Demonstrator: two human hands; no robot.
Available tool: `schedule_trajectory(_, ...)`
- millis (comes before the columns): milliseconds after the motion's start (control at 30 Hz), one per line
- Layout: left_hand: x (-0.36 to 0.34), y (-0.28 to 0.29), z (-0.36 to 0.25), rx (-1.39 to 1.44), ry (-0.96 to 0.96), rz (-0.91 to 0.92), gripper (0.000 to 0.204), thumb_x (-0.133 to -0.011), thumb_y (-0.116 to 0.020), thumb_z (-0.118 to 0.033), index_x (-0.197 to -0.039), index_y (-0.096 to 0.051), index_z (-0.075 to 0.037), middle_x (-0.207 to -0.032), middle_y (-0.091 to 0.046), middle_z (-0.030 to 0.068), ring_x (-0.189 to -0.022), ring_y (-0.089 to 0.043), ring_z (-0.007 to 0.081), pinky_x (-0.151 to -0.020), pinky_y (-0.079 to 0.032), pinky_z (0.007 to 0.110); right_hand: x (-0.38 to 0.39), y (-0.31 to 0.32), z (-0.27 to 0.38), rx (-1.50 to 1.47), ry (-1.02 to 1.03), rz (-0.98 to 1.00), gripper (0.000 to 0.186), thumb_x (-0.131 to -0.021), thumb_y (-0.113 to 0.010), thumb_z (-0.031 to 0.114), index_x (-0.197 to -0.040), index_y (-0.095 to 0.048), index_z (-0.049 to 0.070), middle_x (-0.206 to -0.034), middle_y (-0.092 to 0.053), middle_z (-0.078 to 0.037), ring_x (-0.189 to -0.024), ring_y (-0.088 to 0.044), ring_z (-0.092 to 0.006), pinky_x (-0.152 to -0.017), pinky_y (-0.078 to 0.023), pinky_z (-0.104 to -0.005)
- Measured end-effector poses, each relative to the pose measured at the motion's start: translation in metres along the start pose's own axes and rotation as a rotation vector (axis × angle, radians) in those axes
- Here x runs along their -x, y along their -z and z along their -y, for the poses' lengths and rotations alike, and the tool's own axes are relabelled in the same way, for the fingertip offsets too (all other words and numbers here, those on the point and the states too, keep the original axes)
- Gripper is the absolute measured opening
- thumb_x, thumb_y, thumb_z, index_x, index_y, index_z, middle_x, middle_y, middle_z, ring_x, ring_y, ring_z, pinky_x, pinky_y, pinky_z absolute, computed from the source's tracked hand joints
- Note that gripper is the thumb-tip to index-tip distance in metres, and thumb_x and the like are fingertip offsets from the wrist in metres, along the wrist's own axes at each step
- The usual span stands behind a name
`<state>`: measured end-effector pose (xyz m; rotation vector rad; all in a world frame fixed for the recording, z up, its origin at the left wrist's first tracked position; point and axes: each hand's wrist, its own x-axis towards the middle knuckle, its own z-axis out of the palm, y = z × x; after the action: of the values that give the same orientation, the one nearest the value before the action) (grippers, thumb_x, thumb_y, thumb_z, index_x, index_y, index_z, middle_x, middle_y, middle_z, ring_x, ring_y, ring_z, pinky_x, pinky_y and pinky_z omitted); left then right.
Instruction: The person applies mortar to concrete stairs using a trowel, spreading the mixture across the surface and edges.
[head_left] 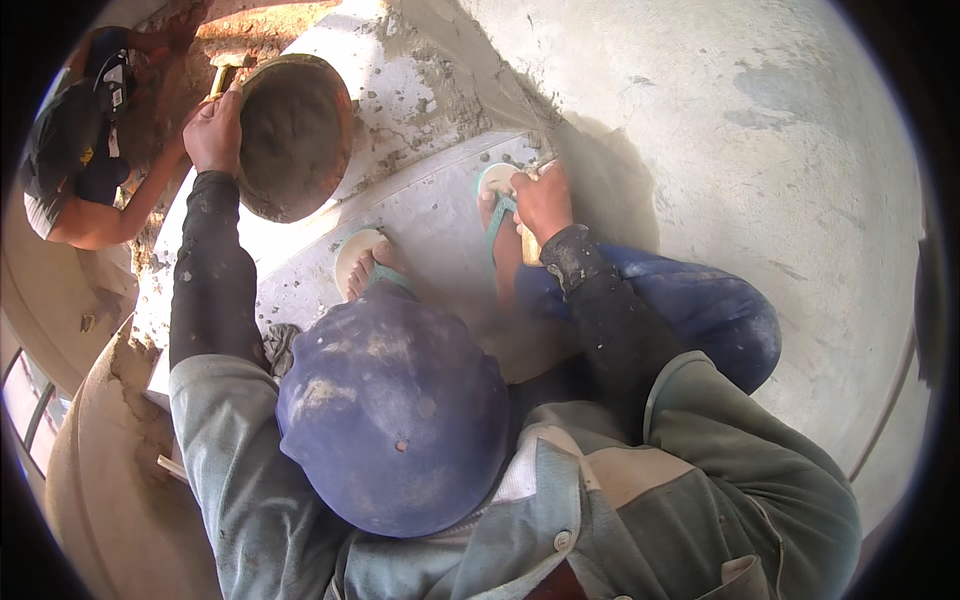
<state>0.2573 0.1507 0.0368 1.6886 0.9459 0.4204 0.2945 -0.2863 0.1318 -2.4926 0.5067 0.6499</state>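
Observation:
At the upper left my left hand [213,130] is closed round the yellow handle of a tool [229,64] with a short crosspiece on its end. The fist overlaps the rim of a round pan of grey mortar [294,135]; I cannot tell whether it touches it. My right hand [545,203] is closed on a wooden-handled tool [530,247], whose tan end shows below the fist. That hand is above my right foot, beside the grey plastered surface; the tool's working end is mostly hidden by my fingers.
My sandalled feet [365,258] stand on a grey slab [425,215], with my bent knees in blue trousers close below. Wet mortar lumps [430,70] lie beyond. Another person [85,150] is at the far left, one arm reaching near my left hand. A pale plastered surface [790,200] curves along the right.

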Motion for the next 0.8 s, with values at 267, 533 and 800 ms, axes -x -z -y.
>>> schedule_trajectory(267, -0.006, -0.007, 0.004, 0.126, 0.04, 0.026, 0.038, -0.087, -0.074, -0.029, -0.062, -0.059, -0.003, -0.059, -0.047, -0.0085, -0.056, -0.036, 0.0022, -0.05, -0.028, 0.023, -0.079, 0.003, -0.001, 0.027, 0.149, -0.013, 0.033, -0.083, -0.067, 0.016, -0.099, -0.056, -0.01, -0.081, -0.064, -0.021, -0.055, -0.065, -0.0282, -0.051, -0.053, -0.04)
schedule_trajectory(533, 0.006, -0.008, 0.0, 0.149, 0.005, 0.022, 0.035, -0.088, -0.072, -0.026, -0.065, -0.061, -0.002, -0.06, -0.047, -0.0088, -0.056, -0.037, 0.0027, -0.052, -0.03, 0.024, -0.023, 0.011, 0.028, 0.123, 0.143, -0.256, 0.041, -0.083, -0.069, 0.023, -0.108, -0.057, -0.007, -0.102, -0.066, -0.028, -0.096, -0.067, -0.0422, -0.08, -0.054, -0.0455)
schedule_trajectory(800, 0.001, -0.012, -0.001, 0.178, 0.024, 0.016, 0.039, -0.088, -0.072, -0.026, -0.06, -0.056, -0.004, -0.059, -0.046, -0.0082, -0.056, -0.035, 0.0035, -0.052, -0.029, 0.025, -0.025, 0.014, 0.005, 0.061, -0.022, 0.058, 0.055, -0.086, -0.063, 0.028, -0.123, -0.047, -0.009, -0.111, -0.064, -0.034, -0.108, -0.062, -0.0469, -0.092, -0.05, -0.0474)
